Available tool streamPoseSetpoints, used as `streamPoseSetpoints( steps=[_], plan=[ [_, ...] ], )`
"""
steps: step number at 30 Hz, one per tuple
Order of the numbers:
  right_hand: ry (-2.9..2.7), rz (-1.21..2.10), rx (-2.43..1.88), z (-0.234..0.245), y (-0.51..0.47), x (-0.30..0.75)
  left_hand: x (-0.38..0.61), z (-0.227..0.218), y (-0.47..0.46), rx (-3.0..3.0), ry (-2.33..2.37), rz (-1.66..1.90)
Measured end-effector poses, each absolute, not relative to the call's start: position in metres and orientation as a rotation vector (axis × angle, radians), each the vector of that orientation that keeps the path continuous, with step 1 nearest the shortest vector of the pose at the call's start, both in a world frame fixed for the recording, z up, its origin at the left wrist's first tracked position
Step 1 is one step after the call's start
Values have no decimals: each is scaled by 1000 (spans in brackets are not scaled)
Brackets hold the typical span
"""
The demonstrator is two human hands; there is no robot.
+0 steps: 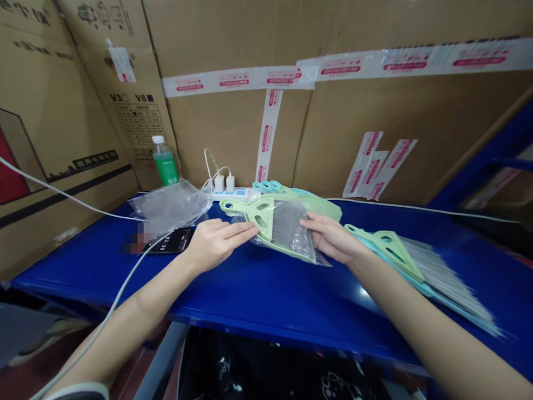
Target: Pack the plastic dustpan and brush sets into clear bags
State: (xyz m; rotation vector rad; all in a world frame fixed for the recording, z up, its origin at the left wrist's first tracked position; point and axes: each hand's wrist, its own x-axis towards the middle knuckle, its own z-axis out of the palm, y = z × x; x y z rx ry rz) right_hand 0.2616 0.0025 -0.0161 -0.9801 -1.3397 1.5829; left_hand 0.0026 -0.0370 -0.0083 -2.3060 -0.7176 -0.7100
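Observation:
Between my hands, above the blue table, is a light green brush and dustpan set (263, 218) with grey bristles, its bristle end inside a clear plastic bag (296, 225). My left hand (219, 241) pinches the set near the brush head on the left, fingers stretched along its edge. At the bristle end, my right hand (331, 236) grips the bagged right side; its thumb is on top and some fingers are hidden behind. The green handle with its hanging hole sticks out of the bag to the left.
More brushes and dustpans (393, 253) lie on the right. Behind the held set are blue handles (272, 186) and a power strip (239, 193) with white chargers. Clear bags (172, 205), a phone (177, 240) and a green-labelled bottle (165, 164) are at left. A white cable (125, 283) crosses my left arm. Cardboard walls the table's back.

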Motion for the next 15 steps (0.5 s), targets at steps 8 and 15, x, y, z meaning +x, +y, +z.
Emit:
streamPoseSetpoints(
  steps=[8,15],
  plan=[
    [-1393,1492,-892,-10,1,267,-26,20,-37,-1897,-880,-906],
    [-1385,1459,-927,-13,5,270,-76,20,-27,-1585,-1566,-759]
  ],
)
